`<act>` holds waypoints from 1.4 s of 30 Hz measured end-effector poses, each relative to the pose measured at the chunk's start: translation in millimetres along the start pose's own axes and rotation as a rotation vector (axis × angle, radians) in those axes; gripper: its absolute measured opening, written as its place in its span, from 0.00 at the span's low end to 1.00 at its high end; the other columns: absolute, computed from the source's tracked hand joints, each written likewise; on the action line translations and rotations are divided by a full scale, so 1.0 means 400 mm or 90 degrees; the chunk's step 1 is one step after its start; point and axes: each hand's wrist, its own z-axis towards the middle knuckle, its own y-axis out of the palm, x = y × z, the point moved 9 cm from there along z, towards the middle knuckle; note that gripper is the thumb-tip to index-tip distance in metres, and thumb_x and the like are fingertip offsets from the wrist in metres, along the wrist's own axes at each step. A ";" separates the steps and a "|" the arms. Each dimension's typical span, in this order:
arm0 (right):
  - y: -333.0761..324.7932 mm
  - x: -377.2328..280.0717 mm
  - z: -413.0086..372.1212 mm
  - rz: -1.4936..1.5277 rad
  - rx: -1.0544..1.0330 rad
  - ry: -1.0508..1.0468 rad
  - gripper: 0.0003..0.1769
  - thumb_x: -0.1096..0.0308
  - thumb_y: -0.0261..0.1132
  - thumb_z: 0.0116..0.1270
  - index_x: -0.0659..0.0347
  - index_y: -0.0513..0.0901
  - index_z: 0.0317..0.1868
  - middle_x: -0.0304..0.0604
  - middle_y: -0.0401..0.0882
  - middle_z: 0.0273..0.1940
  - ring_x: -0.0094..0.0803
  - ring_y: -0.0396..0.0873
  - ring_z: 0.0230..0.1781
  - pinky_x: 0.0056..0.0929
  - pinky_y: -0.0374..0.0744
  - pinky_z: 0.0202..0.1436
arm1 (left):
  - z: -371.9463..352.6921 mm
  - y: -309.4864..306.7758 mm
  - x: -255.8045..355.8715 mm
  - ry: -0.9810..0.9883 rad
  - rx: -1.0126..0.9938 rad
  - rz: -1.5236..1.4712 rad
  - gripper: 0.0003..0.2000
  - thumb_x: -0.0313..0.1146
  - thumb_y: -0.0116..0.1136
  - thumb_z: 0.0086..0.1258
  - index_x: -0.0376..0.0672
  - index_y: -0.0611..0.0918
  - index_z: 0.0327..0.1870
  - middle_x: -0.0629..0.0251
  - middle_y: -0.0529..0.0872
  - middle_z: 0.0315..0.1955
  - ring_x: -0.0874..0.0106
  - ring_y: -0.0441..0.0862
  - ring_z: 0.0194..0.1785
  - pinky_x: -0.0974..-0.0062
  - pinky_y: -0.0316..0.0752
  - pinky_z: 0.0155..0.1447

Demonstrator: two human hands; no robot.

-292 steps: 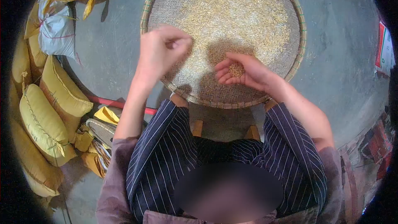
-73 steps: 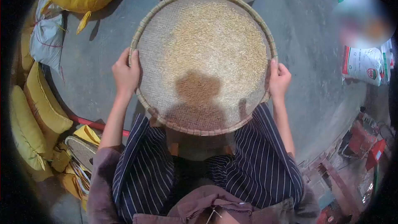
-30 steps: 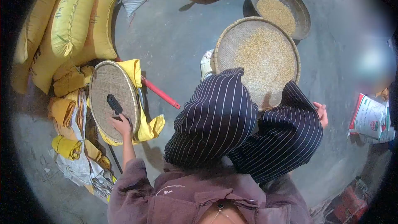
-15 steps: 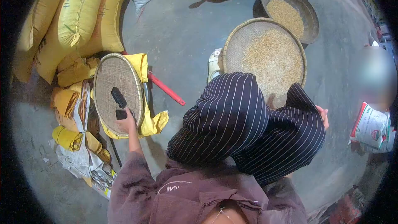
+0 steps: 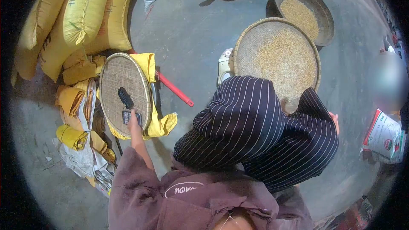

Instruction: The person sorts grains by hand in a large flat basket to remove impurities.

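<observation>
Woven tray [image 5: 113, 81]: left hand [image 5: 135, 122] touches dark device [image 5: 126, 116] near rim, grip unclear; bare floor [image 5: 191, 38] beyond.

Grey concrete floor [image 5: 191, 38], yellow sacks [image 5: 81, 17], woven grain tray [image 5: 277, 57], metal pan [image 5: 304, 12]

Yellow sacks [image 5: 81, 12] are leaning in a stack at upper left. A round woven tray [image 5: 249, 44] carrying grain is lying on the concrete floor [image 5: 187, 30]. A metal pan [image 5: 327, 17] of grain is sitting just beyond it, and a red handle [image 5: 174, 88] is lying nearby.
</observation>
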 end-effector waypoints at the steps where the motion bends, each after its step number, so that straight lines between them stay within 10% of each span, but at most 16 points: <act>1: -0.007 0.002 0.001 -0.013 0.004 0.001 0.26 0.50 0.52 0.74 0.66 0.83 0.38 0.36 0.76 0.24 0.21 0.72 0.25 0.20 0.69 0.31 | -0.059 -0.005 0.011 -0.025 0.009 -0.155 0.47 0.63 0.68 0.43 0.21 0.75 0.51 0.46 0.78 0.54 0.58 0.78 0.52 0.63 0.72 0.56; 6: -0.048 0.016 0.014 -0.083 0.014 0.003 0.25 0.50 0.52 0.73 0.66 0.83 0.39 0.36 0.76 0.24 0.22 0.73 0.25 0.21 0.69 0.31 | -0.146 -0.050 0.028 -0.027 0.121 -0.098 0.38 0.53 0.73 0.42 0.22 0.79 0.44 0.44 0.81 0.47 0.54 0.81 0.45 0.61 0.76 0.48; 8: -0.060 0.032 0.026 -0.078 0.006 0.009 0.25 0.50 0.52 0.73 0.65 0.83 0.40 0.36 0.75 0.24 0.22 0.73 0.24 0.21 0.69 0.31 | -0.166 -0.091 0.023 0.031 0.346 -0.167 0.38 0.49 0.75 0.41 0.22 0.76 0.45 0.43 0.82 0.43 0.52 0.81 0.45 0.60 0.75 0.49; 10: -0.046 0.020 0.036 -0.065 0.001 0.009 0.25 0.49 0.52 0.73 0.65 0.82 0.41 0.36 0.75 0.23 0.23 0.73 0.24 0.21 0.70 0.31 | -0.106 -0.044 0.011 0.039 0.177 -0.217 0.43 0.49 0.76 0.41 0.22 0.68 0.51 0.42 0.79 0.45 0.49 0.79 0.47 0.58 0.74 0.53; 16: -0.022 0.012 0.015 -0.020 -0.028 0.091 0.23 0.51 0.53 0.73 0.65 0.80 0.45 0.39 0.75 0.23 0.24 0.73 0.22 0.22 0.70 0.29 | -0.154 -0.094 0.027 0.068 0.354 -0.152 0.38 0.52 0.75 0.42 0.26 0.76 0.46 0.43 0.81 0.44 0.50 0.79 0.49 0.58 0.73 0.55; 21: -0.007 -0.028 -0.023 -0.013 0.040 0.028 0.21 0.54 0.55 0.72 0.66 0.81 0.40 0.39 0.76 0.22 0.24 0.73 0.21 0.22 0.70 0.27 | -0.148 -0.049 0.044 0.029 0.011 -0.065 0.46 0.65 0.66 0.43 0.24 0.79 0.50 0.46 0.82 0.49 0.53 0.78 0.53 0.59 0.70 0.59; 30: -0.002 -0.087 -0.059 -0.009 0.029 0.031 0.18 0.59 0.56 0.71 0.68 0.82 0.36 0.39 0.75 0.20 0.23 0.72 0.19 0.21 0.70 0.25 | -0.161 -0.039 0.150 0.055 0.181 0.028 0.42 0.54 0.62 0.56 0.23 0.66 0.61 0.37 0.63 0.64 0.45 0.58 0.68 0.51 0.57 0.67; 32: -0.003 -0.097 -0.033 -0.102 0.002 -0.009 0.17 0.62 0.56 0.71 0.68 0.82 0.35 0.39 0.75 0.19 0.22 0.72 0.19 0.21 0.70 0.25 | -0.306 -0.046 0.380 0.555 0.364 0.074 0.36 0.42 0.60 0.61 0.29 0.60 0.65 0.36 0.58 0.65 0.43 0.50 0.70 0.49 0.51 0.69; 36: 0.105 -0.220 0.022 -0.388 -0.165 -0.166 0.12 0.66 0.58 0.68 0.67 0.83 0.37 0.40 0.76 0.19 0.20 0.75 0.22 0.23 0.73 0.28 | -0.609 0.052 0.727 0.857 0.235 -0.035 0.26 0.33 0.60 0.61 0.34 0.71 0.59 0.42 0.68 0.60 0.48 0.62 0.65 0.55 0.56 0.68; 42: 0.381 -0.214 0.074 -0.669 -0.554 -0.332 0.15 0.59 0.58 0.64 0.63 0.83 0.33 0.51 0.82 0.31 0.48 0.81 0.33 0.43 0.78 0.37 | -1.320 0.326 0.977 1.267 -0.503 0.127 0.19 0.31 0.62 0.60 0.36 0.78 0.52 0.54 0.80 0.50 0.57 0.74 0.59 0.65 0.68 0.63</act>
